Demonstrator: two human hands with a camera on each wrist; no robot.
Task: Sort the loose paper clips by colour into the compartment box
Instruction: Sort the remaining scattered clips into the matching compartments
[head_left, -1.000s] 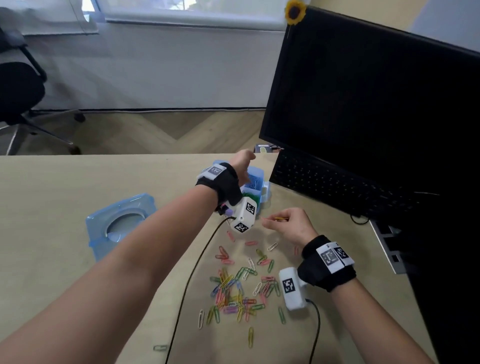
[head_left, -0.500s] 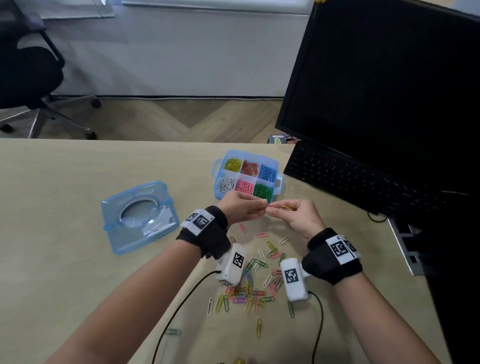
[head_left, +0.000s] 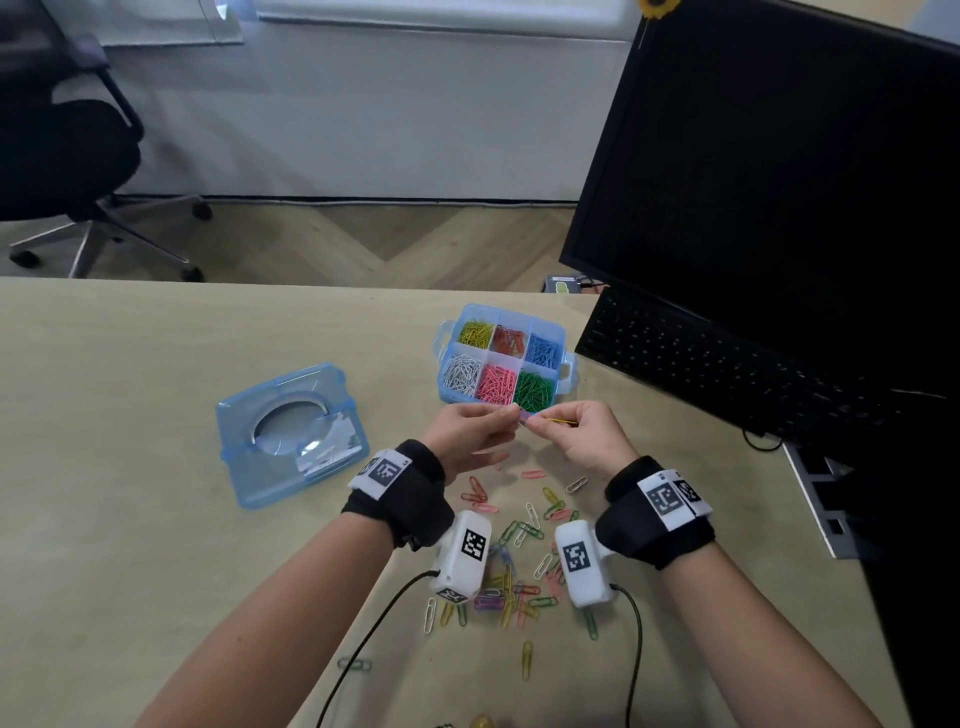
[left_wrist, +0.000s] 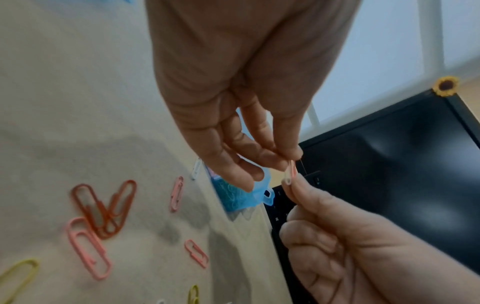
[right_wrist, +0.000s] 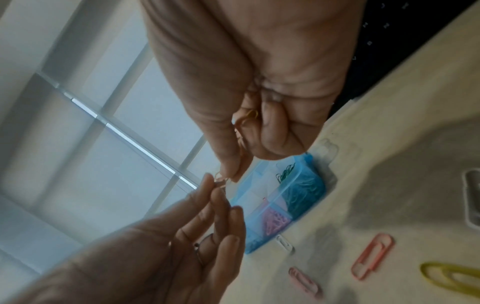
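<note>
Head view: left hand (head_left: 470, 434) and right hand (head_left: 582, 436) meet above the surface (head_left: 156, 519), just in front of the compartment box (head_left: 506, 358); loose paper clips (head_left: 511, 561) lie below. Left wrist view: both hands' fingers (left_wrist: 283, 152) pinch one pink paper clip (left_wrist: 291, 171). Right wrist view: right fingers (right_wrist: 275, 131) apparently also clamp a yellow clip (right_wrist: 249, 116).
</note>
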